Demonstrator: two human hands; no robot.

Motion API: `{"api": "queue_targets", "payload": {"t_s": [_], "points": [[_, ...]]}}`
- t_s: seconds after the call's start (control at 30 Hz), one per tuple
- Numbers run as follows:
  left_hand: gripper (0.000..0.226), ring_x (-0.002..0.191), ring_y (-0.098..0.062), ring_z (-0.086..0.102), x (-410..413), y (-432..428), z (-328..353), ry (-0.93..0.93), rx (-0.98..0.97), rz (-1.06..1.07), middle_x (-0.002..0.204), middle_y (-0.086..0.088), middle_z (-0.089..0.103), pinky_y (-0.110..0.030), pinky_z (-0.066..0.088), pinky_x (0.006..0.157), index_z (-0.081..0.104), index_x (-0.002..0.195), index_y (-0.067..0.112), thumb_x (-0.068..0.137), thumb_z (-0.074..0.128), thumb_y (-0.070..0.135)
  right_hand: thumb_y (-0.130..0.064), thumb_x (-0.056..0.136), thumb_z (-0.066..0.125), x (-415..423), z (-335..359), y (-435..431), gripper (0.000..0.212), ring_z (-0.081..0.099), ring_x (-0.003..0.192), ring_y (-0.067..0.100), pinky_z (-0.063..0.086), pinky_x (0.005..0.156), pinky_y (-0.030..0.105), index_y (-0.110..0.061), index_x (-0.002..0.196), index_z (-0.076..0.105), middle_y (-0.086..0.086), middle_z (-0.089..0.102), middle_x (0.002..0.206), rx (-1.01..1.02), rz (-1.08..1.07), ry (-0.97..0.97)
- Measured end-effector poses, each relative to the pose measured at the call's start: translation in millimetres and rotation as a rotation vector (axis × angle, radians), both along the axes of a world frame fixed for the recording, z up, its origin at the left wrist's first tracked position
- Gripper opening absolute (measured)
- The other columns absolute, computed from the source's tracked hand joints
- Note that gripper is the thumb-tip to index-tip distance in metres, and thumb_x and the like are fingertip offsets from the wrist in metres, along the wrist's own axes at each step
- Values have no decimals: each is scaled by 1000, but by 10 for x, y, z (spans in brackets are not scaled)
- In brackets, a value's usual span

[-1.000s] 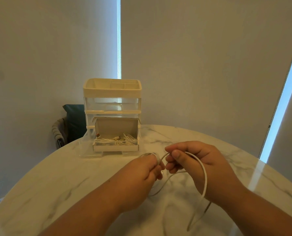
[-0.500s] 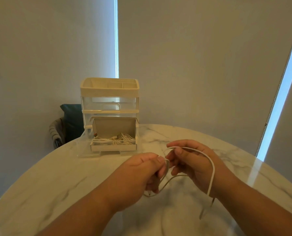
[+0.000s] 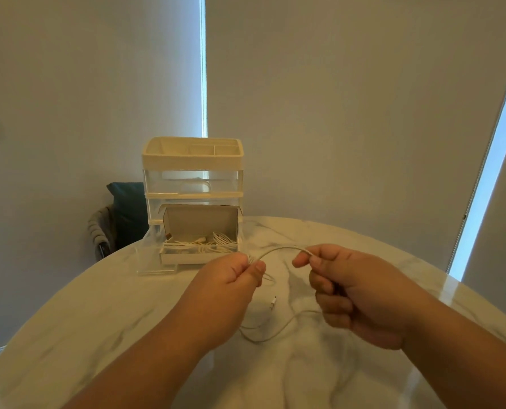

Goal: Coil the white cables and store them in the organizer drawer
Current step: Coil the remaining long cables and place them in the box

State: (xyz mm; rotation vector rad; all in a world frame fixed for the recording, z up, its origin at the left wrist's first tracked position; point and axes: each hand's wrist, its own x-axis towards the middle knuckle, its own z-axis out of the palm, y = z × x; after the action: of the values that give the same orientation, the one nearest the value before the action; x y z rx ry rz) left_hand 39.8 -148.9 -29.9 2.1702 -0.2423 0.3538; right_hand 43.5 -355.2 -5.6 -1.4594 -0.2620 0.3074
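Stretches of cable (image 3: 278,250) hidden inside left hand (image 3: 231,280) and right hand (image 3: 356,292), plug (image 3: 273,302) type too small to tell, chair (image 3: 122,219) partly behind organizer (image 3: 192,162), table (image 3: 98,320) cut off below.

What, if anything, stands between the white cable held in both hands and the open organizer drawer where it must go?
Nothing visible. The white cable, pinched by the left hand and right hand, hangs just in front of the open drawer; only bare marble table lies between. The raised cardboard flap stands at the back.
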Motion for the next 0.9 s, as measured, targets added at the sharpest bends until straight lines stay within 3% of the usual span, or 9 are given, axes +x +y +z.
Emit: {"api": "queue_targets", "payload": {"t_s": [0.07,0.17,0.3,0.37,0.43,0.53,0.67,0.77,0.9], "points": [[36,54,-2,55,-36,16,45,165,-132,-165,60,6,62,-23,49,61,63,77,16,100,44,36,-27,102,48,66,-14,-43,34,32,46,10,26,48,26,-19,83,75,-4,42,58,-197,-176,-155],[35,61,-14,57,-132,-7,98,401,-343,-448,67,-3,64,-27,49,66,64,81,11,102,42,29,-36,97,53,60,-24,-45,29,50,49,-2,35,56,21,-30,78,74,-19,56,54,-517,-343,-519],[30,58,-19,53,-227,-96,143,494,-591,-641,65,-10,60,-30,49,64,65,79,8,92,46,28,-29,97,55,49,-90,-6,25,62,84,-2,42,67,5,-36,77,68,-20,69,84,-535,-420,-744],[29,53,-19,48,-254,-127,165,478,-744,-664,59,-9,54,-31,49,60,65,73,9,89,47,26,-25,98,54,83,-161,12,25,63,89,-1,42,71,6,-35,80,69,-20,69,88,-513,-400,-729],[29,48,-17,42,-249,-132,161,472,-863,-678,54,-6,45,-31,47,56,64,71,9,90,48,25,-26,99,54,124,-262,46,24,63,83,1,45,73,15,-31,83,71,-16,70,83,-493,-334,-672],[30,45,-12,36,-213,-127,151,480,-1015,-736,51,1,36,-30,47,55,61,73,10,93,52,29,-30,102,48,116,-397,167,28,49,59,3,39,61,22,-28,88,73,-12,56,62,-373,-222,-512],[30,44,-11,33,-166,-64,189,490,-1212,-790,52,4,27,-30,46,54,58,68,11,87,51,32,-36,105,40,26,-429,294,36,36,51,9,32,49,24,-26,90,71,-3,45,58,-157,-95,-346],[26,47,-12,37,-151,-29,211,483,-1292,-845,54,4,32,-32,47,59,58,71,11,88,49,28,-44,99,46,-65,-422,371,35,38,51,6,31,50,20,-16,95,66,-8,48,59,-113,25,-345],[23,54,-16,51,-172,-70,206,433,-1277,-771,60,-3,47,-35,53,65,65,75,8,85,52,25,-32,104,46,-110,-387,439,35,37,49,9,30,48,22,-24,74,63,-6,47,56,-111,0,-244]]}}
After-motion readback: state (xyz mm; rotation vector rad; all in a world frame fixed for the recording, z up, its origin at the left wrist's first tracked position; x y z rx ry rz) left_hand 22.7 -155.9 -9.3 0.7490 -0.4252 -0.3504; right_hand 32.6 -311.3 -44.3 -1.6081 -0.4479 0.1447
